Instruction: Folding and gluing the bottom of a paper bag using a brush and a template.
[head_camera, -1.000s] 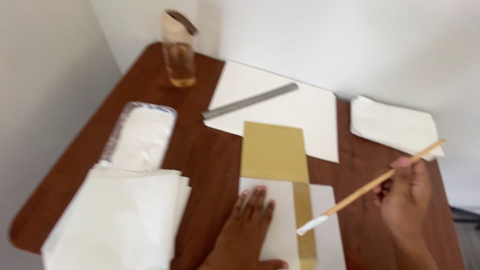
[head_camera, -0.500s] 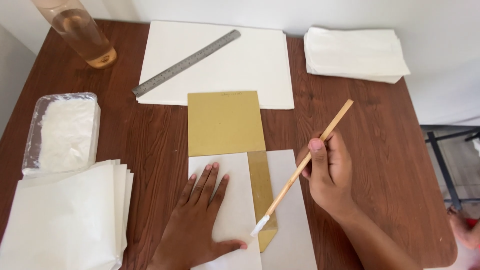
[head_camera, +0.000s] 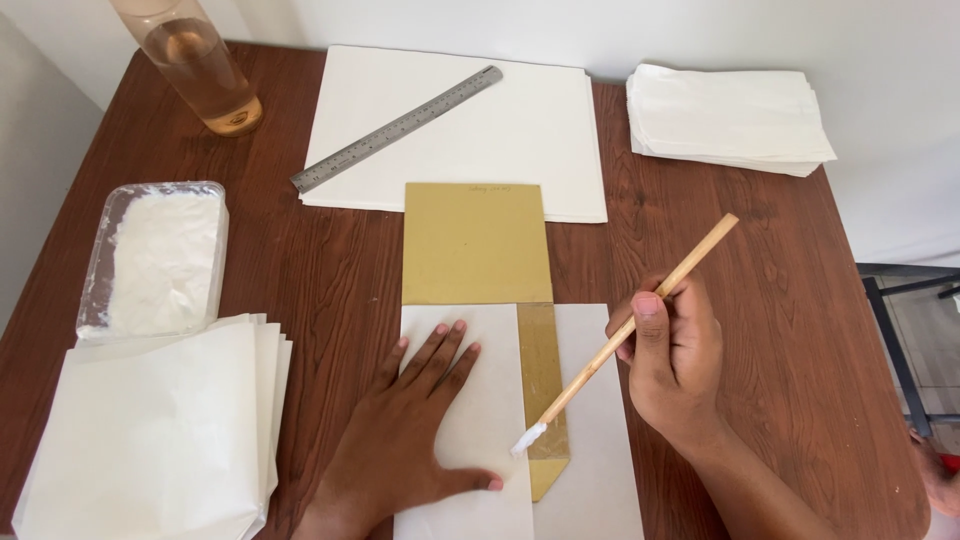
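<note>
The right hand (head_camera: 675, 360) grips a wooden brush (head_camera: 625, 335) between thumb and fingers, shaft slanting up to the far right, its white glue-loaded tip touching the exposed gold strip of a gold paper sheet (head_camera: 476, 243) near the near edge of the brown tabletop (head_camera: 760, 260). The left hand (head_camera: 405, 440) lies flat, fingers spread and grasping nothing, pressing a white sheet (head_camera: 480, 400) that covers the gold paper's near left part. Another white sheet (head_camera: 595, 440) lies under the strip on its right.

To the far side lies a stack of large white paper (head_camera: 500, 130) with a metal ruler (head_camera: 397, 128) lying diagonally across it. A pile of folded white papers (head_camera: 725, 115) sits at the far right. On the left stand a clear tub of white paste (head_camera: 155, 258), a stack of white sheets (head_camera: 150, 430) and, far left, a glass bottle of amber liquid (head_camera: 200, 65).
</note>
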